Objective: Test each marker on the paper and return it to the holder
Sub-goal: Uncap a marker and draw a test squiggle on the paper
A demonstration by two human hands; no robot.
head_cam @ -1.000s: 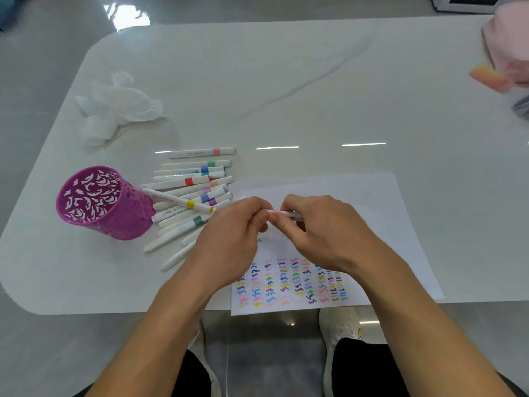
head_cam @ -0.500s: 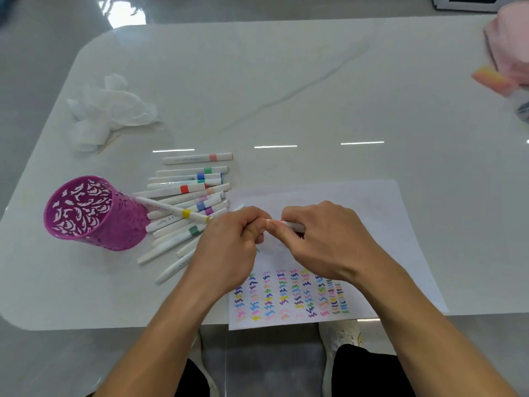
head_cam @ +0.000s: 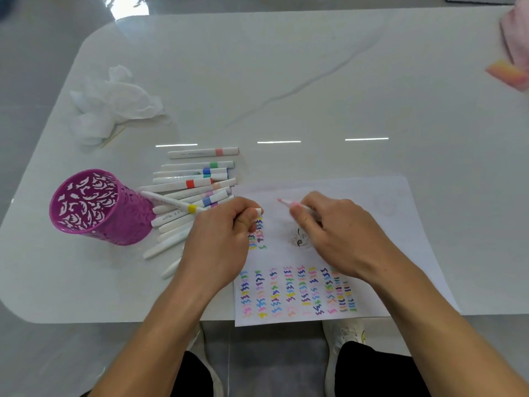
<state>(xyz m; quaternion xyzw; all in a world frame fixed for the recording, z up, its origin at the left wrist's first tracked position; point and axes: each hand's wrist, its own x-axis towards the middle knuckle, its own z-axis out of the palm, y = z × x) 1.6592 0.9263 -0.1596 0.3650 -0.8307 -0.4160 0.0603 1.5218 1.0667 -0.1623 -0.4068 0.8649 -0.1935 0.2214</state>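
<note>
So the right grip [head_cam: 337,239] is pinching an uncapped pink marker [head_cam: 287,202] over the paper [head_cam: 372,202]. The left grip [head_cam: 220,242] is clenched round a white cap [head_cam: 258,211] at the paper's left edge.

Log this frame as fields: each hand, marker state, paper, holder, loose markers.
left hand: pinches white cap
right hand: holds pink marker, uncapped, tip pointing left
paper: rows of coloured squiggles
holder: purple, no marker seen inside
pile: capped markers lying between holder and paper
</note>
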